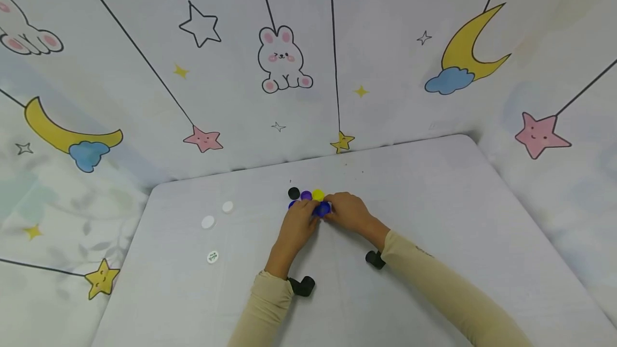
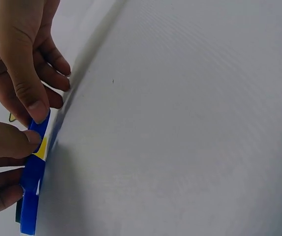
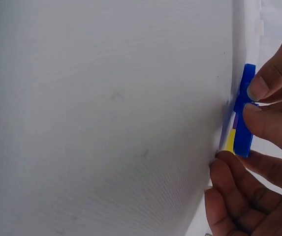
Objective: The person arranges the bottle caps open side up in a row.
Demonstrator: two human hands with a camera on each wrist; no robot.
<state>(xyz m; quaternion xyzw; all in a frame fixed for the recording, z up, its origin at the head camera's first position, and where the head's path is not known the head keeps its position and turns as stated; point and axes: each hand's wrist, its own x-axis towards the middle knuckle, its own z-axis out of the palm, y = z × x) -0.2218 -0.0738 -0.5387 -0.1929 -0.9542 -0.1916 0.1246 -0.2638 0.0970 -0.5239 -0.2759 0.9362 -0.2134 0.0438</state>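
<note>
Several small round bottle caps lie close together near the middle of the table: a black cap (image 1: 294, 193), a purple cap (image 1: 306, 195), a yellow cap (image 1: 318, 195) and blue caps along the near side. With thumb and fingers, my right hand (image 1: 349, 212) pinches the rightmost blue cap (image 1: 324, 209). My left hand (image 1: 297, 224) has its thumb and curled fingers at the blue caps beside it. Both thumbs almost meet on the blue caps (image 3: 244, 135) in the right wrist view. Another blue cap (image 2: 29, 214) shows under the left fingers in the left wrist view, partly hidden.
Three white caps lie apart on the left: an upper one (image 1: 227, 207), a middle one (image 1: 208, 222) and one with a green mark (image 1: 212, 257). The white table (image 1: 434, 186) meets a cartoon-printed backdrop (image 1: 385, 42). Black devices (image 1: 302, 286) sit at both wrists.
</note>
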